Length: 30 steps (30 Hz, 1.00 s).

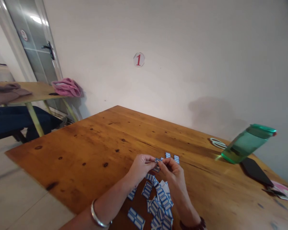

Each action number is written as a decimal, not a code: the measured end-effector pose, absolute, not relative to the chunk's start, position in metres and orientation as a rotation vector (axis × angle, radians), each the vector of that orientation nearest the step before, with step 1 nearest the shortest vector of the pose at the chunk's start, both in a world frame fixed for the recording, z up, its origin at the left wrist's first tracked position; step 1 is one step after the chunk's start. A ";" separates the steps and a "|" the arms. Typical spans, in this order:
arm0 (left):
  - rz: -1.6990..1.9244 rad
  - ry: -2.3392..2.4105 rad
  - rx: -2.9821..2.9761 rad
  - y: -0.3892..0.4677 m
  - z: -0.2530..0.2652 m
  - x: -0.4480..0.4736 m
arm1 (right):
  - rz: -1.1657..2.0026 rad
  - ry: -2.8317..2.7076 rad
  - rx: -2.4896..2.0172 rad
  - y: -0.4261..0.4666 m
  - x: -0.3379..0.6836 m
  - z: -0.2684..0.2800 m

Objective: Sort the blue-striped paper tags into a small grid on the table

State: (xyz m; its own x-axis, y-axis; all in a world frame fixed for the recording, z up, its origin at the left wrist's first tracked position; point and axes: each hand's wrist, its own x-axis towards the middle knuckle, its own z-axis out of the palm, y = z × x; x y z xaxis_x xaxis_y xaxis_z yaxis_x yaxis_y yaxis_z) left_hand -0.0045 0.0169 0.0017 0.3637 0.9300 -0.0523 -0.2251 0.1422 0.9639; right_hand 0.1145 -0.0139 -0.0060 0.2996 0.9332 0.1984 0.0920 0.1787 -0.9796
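Observation:
Between my two hands is a small flat piece with blue and white bars (158, 160). My left hand (140, 167) pinches its left side, fingertips closed. From the right, my right hand (174, 174) pinches the same piece, its fingers partly covering it. Below them on the wooden table (96, 147) lies a loose heap of similar blue-and-white pieces (158, 207), some overlapping. A larger barred piece (136, 218) lies to the left of the heap. Beyond my right hand are two more small pieces, one of them a barred piece (176, 159). What is printed on them is too small to read.
A green translucent bottle (247, 145) stands at the right, by a white coiled cable (218, 143) and a dark phone-like slab (255, 172). The wall (170, 80) borders the table's far edge. At left, a person's dark-clothed leg (14, 119) shows under another table (38, 91).

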 end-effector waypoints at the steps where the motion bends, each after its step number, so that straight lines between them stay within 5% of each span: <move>1: 0.987 0.818 1.106 0.017 0.002 -0.005 | 0.823 -1.106 -1.241 -0.014 0.115 -0.005; 17: 1.257 0.822 0.849 0.031 0.003 -0.022 | 0.726 -1.446 -1.395 -0.069 0.125 0.019; 23: 1.339 0.843 0.841 0.029 0.010 -0.023 | 0.493 -1.806 -1.486 -0.122 0.146 -0.017; 30: 1.356 0.773 0.879 0.008 0.030 -0.041 | -0.171 -2.190 -1.492 -0.143 0.178 -0.065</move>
State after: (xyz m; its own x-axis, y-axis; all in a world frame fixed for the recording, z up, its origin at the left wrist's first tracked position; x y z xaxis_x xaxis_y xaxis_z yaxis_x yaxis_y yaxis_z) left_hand -0.0409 0.0077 0.0303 0.0749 0.9967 0.0313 -0.4806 0.0086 0.8769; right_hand 0.1781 -0.1434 -0.0647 -0.2894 0.8429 0.4537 0.9030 0.3976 -0.1627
